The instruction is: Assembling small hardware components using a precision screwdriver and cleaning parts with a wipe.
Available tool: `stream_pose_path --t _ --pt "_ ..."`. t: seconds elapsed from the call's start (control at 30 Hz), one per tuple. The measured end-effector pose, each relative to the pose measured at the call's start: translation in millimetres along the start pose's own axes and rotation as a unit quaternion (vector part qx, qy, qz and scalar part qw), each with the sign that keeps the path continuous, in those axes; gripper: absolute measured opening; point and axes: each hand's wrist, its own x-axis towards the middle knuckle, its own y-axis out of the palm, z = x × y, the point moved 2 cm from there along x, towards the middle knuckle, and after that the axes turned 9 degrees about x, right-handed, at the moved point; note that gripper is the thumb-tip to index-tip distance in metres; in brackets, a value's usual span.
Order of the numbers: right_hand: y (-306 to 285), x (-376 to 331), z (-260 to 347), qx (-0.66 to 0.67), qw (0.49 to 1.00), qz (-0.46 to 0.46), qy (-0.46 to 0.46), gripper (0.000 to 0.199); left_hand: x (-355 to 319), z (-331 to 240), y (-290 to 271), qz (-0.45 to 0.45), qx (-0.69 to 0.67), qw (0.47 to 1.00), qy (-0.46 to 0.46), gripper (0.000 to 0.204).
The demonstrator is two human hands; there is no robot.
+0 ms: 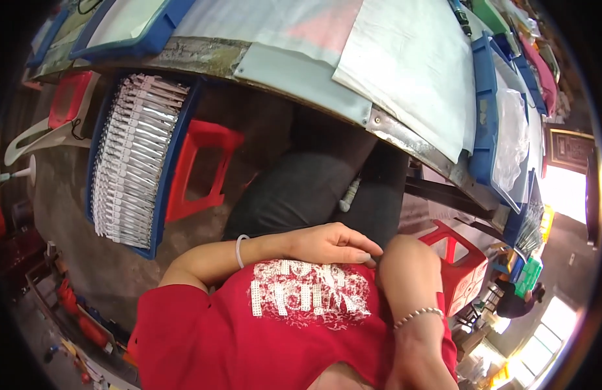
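Note:
My left hand [333,244] lies across the front of my red shirt [216,338], holding nothing I can see. Its fingers reach out loosely toward the inside of my right elbow. My right arm is bent sharply, with the forearm folded back toward me. Only the back part of my right hand [414,370] shows at the lower edge, beyond a beaded bracelet; its fingers are out of the picture. Left of my legs, a blue tray [159,214] holds many slim silver and white parts [135,156] packed in rows.
The worktable [288,26] ahead has pale sheets [411,65] and a worn metal edge. Blue trays [486,110] stand on its right, another blue tray [151,42] far left. Red stools [197,169] are beside my legs. Another person [515,302] is far right.

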Motion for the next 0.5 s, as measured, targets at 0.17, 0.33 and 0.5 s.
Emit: stream_pose_path --t 0.17,0.33,0.5 --pt "-19 -13 -3 0.002 0.993 -0.11 -0.045 0.022 -1 7 -6 0.003 -0.013 1.0 0.013 0.038" --pt "-7 -13 5 0.082 0.978 -0.176 -0.077 0.022 2 -3 -1 0.012 0.032 0.999 -0.011 0.04" --pt "-2 -56 3 0.497 0.862 -0.094 0.034 0.024 -18 -12 -10 -0.051 -0.112 0.992 -0.004 0.04"
